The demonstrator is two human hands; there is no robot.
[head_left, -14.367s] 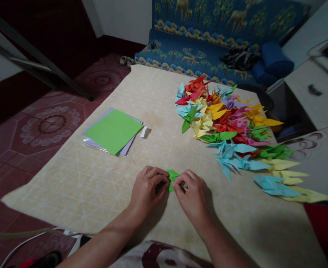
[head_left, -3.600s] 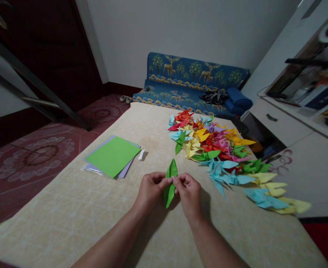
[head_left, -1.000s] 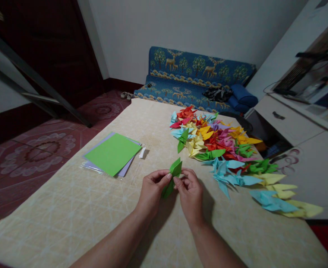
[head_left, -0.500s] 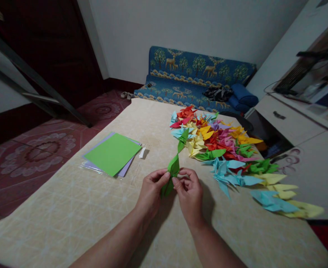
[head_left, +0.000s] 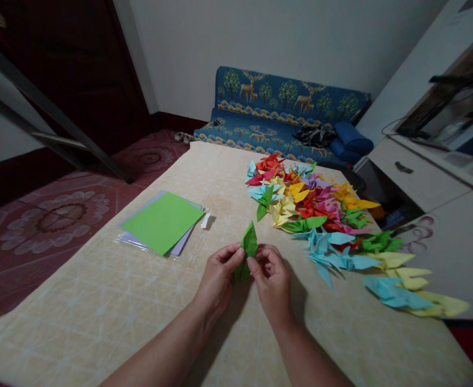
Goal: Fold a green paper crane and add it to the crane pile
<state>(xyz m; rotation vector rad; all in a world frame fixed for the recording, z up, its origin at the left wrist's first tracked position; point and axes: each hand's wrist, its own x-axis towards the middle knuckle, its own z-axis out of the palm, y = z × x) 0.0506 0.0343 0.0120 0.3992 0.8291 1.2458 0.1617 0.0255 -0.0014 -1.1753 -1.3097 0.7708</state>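
Note:
A folded green paper piece (head_left: 248, 247) is held upright just above the table between both hands. My left hand (head_left: 219, 277) pinches its left side with thumb and fingers closed. My right hand (head_left: 272, 279) pinches its right side, fingers curled. The lower part of the paper is hidden between the fingers. A stack of paper sheets (head_left: 162, 222) with a green sheet on top lies in a clear wrapper to the left. A pile of folded paper cranes (head_left: 321, 215) in many colours spreads to the right of the hands.
The table (head_left: 99, 301) has a beige patterned cover. A blue patterned sofa (head_left: 285, 115) stands beyond its far end. White cabinets (head_left: 422, 183) line the right side. Red tiled floor (head_left: 59, 209) and a slanted metal rail (head_left: 51, 113) lie to the left.
Over the last second the green paper's upper tip was unfolded tall, then folded shorter again. Both hands stayed in place, pinching it. The view barely shifted.

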